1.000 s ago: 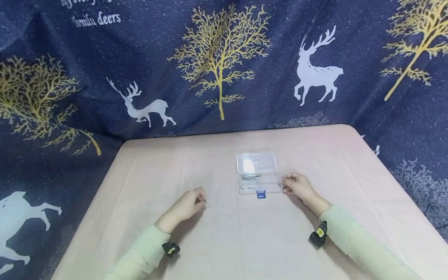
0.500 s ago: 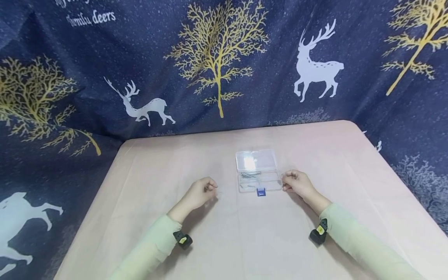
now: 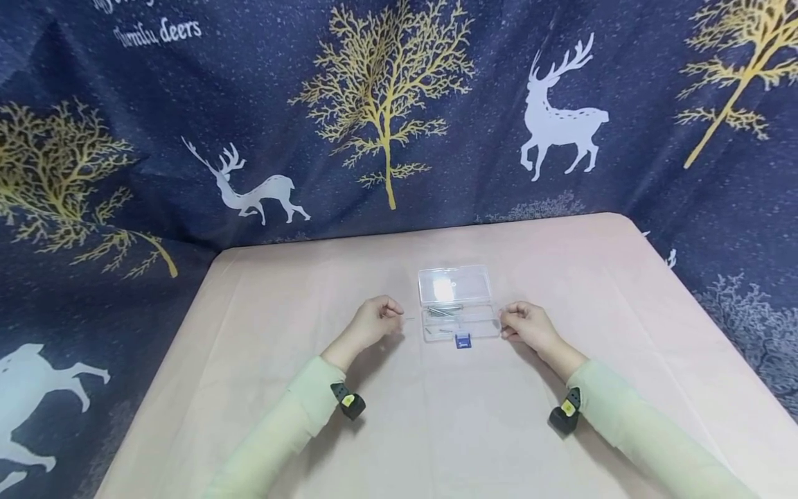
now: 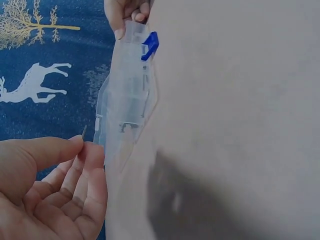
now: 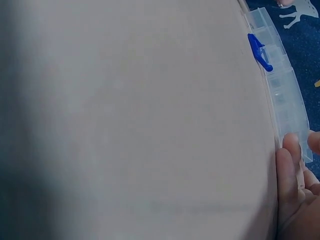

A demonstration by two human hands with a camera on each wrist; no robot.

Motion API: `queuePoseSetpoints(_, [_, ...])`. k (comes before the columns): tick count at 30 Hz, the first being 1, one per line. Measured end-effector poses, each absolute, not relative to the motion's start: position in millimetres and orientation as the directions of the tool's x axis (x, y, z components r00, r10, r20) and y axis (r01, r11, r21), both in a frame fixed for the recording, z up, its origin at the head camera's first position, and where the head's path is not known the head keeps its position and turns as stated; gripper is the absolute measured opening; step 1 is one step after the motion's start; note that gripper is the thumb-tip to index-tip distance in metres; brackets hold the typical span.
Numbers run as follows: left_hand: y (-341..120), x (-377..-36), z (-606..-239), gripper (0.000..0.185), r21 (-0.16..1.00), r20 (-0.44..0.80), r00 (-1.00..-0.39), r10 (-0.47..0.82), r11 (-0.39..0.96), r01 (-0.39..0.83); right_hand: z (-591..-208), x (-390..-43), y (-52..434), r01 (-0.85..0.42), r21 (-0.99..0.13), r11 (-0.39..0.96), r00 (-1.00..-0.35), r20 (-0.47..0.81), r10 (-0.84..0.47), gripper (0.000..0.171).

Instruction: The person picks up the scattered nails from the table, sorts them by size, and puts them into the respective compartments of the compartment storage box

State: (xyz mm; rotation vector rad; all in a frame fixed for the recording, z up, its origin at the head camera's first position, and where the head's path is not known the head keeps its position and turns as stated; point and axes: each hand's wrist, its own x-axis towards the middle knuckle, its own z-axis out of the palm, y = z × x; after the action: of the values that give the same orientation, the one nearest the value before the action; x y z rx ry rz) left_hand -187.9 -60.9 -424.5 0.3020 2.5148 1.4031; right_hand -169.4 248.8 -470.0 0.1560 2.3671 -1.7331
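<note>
A clear plastic compartment box (image 3: 480, 314) lies on the table with its lid (image 3: 467, 284) swung back and its blue latch (image 3: 463, 340) toward me. Several thin metal pieces (image 3: 444, 311) lie in its left compartments, too small to tell their kind. Just left of the box, my left hand (image 3: 374, 321) pinches a thin metal pin (image 4: 84, 131) between thumb and forefinger, its tip pointing toward the box. At the box's right end, my right hand (image 3: 530, 324) grips the wall, with fingers and thumb on either side in the right wrist view.
The box stands on a pale pink cloth-covered table (image 3: 474, 430). Behind the table's far edge hangs a dark blue curtain (image 3: 461, 166) printed with deer and trees. Each wrist carries a small black camera.
My left hand has moved right and farther forward with the metal pin, up close to the box's left side. The right hand stays at the box's right end.
</note>
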Motion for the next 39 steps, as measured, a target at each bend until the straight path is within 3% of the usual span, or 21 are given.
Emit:
queuePoseSetpoints(17, [-15, -211, -422, 0.016, 0.886, -0.125, -0.923, 0.365, 0.460, 0.062, -470, -170, 248, 0.209, -0.936, 0.283, -0.974, -0.226, -0.027, 0.032])
queuePoseSetpoints(24, [0, -210, -422, 0.017, 0.868, -0.100, -0.911, 0.401, 0.482, 0.117, -473, -169, 246, 0.208, -0.944, 0.255, -0.974, -0.224, -0.035, 0.031])
queuePoseSetpoints(39, [3, -204, -421, 0.014, 0.852, -0.142, -0.892, 0.429, 0.512, 0.111, -472, -171, 248, 0.208, -0.949, 0.237, -0.976, -0.218, -0.019, 0.030])
